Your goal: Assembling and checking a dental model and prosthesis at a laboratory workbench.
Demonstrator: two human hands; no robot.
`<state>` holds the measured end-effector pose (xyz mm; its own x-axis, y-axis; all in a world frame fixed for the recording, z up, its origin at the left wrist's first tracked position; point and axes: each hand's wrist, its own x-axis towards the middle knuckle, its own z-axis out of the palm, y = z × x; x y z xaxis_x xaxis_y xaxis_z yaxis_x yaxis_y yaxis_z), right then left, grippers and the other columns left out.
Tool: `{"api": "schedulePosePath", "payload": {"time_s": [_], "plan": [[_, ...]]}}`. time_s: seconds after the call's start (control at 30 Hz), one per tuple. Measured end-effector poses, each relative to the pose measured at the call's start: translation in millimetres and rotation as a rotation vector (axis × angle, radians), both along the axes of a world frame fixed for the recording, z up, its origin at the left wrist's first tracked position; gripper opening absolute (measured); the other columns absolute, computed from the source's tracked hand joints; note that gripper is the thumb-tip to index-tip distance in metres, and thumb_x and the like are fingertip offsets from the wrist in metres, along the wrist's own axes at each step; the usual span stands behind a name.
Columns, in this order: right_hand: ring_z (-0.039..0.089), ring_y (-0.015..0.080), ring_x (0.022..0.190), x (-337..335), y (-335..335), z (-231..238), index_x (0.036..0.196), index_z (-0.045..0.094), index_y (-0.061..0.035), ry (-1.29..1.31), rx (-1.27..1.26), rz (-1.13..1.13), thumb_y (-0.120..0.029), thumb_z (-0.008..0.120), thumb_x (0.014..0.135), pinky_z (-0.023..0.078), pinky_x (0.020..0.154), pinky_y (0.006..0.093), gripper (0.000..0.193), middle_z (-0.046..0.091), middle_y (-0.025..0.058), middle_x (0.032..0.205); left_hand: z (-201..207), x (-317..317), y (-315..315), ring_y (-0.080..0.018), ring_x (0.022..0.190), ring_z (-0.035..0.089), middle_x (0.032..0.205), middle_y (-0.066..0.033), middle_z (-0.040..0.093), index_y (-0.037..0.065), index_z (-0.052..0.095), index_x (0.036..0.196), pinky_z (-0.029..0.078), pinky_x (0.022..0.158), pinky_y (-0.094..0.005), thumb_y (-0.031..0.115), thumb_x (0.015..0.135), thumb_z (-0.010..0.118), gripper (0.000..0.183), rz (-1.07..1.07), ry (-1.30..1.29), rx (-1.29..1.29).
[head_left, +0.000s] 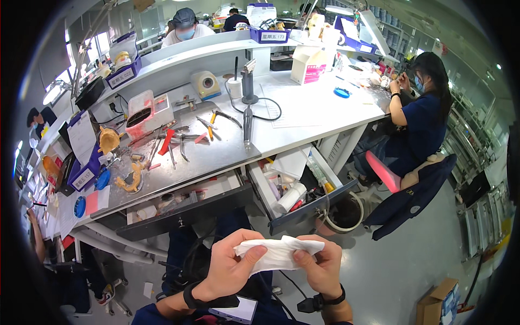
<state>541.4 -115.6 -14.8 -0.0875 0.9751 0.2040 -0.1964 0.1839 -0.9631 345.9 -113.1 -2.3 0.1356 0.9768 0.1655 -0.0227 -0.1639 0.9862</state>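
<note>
Left hand [233,262] and right hand [323,265] grip a folded white tissue [277,255] by its ends, thumbs on top.
It is held in the air, nearer than the pulled-out right drawer's [314,206] front edge; the workbench [216,156] lies beyond, gray floor [379,271] spreads right.

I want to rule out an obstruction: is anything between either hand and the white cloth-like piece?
Nothing visible is: the left hand and right hand directly pinch opposite ends of the white cloth-like piece, though its underside is hidden.
</note>
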Motion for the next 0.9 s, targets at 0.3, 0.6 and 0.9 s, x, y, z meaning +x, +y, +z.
{"api": "schedulePosePath", "payload": {"time_s": [0.3, 0.6, 0.9], "plan": [[0.062, 0.016, 0.089, -28, -5, 19, 0.111, 0.06, 0.0056, 0.199, 0.174, -0.015, -0.008, 0.07, 0.085, 0.049, 0.078, 0.0264, 0.031, 0.065, 0.0147, 0.103, 13, 4, -3, -0.0071, 0.072, 0.065, 0.084, -0.0076, 0.072, -0.003, 0.068, 0.101, 0.049, 0.061, -0.0204, 0.008, 0.087, 0.071, 0.018, 0.088, 0.181, 0.338], [0.063, 0.0158, 0.082, -27, -2, 22, 0.1, 0.067, 0.002, -0.062, 0.192, -0.07, -0.003, 0.073, 0.081, 0.048, 0.071, 0.0258, 0.021, 0.067, 0.0104, 0.093, 8, 17, -6, -0.0131, 0.097, 0.062, 0.104, -0.0128, 0.065, -0.006, 0.067, 0.106, 0.048, 0.081, -0.0248, 0.011, 0.092, 0.065, 0.022, 0.019, -0.346, 0.146], [0.062, 0.0194, 0.078, -30, -44, 78, 0.087, 0.059, 0.0018, 0.176, 0.198, -0.068, -0.005, 0.067, 0.083, 0.05, 0.07, 0.0293, 0.012, 0.062, 0.0096, 0.089, 48, 33, -32, -0.0401, 0.097, 0.064, 0.105, -0.028, 0.064, -0.009, 0.063, 0.103, 0.051, 0.09, -0.0479, 0.014, 0.096, 0.055, 0.026, -0.056, -0.458, 0.541]]}}
